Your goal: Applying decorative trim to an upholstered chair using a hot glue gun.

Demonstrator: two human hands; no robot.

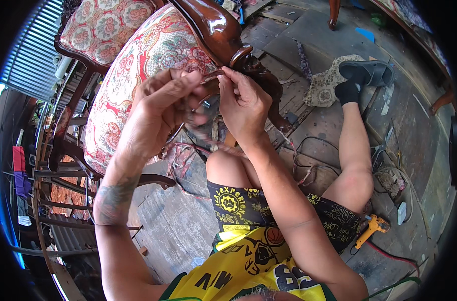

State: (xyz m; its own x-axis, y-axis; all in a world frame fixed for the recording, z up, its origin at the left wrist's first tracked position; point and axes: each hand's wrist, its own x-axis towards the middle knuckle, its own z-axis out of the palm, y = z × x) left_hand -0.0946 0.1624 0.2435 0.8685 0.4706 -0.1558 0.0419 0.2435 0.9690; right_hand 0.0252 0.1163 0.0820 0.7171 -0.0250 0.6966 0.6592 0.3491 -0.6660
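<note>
A chair with a floral seat cushion (123, 100) in cream and red stands tilted in front of me, its glossy carved wooden frame (216, 25) at the upper middle. A thin brownish-red strip of trim (212, 76) stretches between my fingertips, close to the cushion's edge. My left hand (160, 103) is closed, with thumb and fingers pinched at the strip's left end; its lower fingers are smeared by motion. At the other end, my right hand (244, 100) pinches the strip between thumb and forefinger. A loose length below the hands is blurred.
On the floor at right lie a yellow glue gun (373, 229), scissors (383, 149) and tangled cords (308, 168). A patterned fabric piece (322, 88) lies by my slippered foot (371, 74). Another floral chair back (105, 32) stands at the upper left.
</note>
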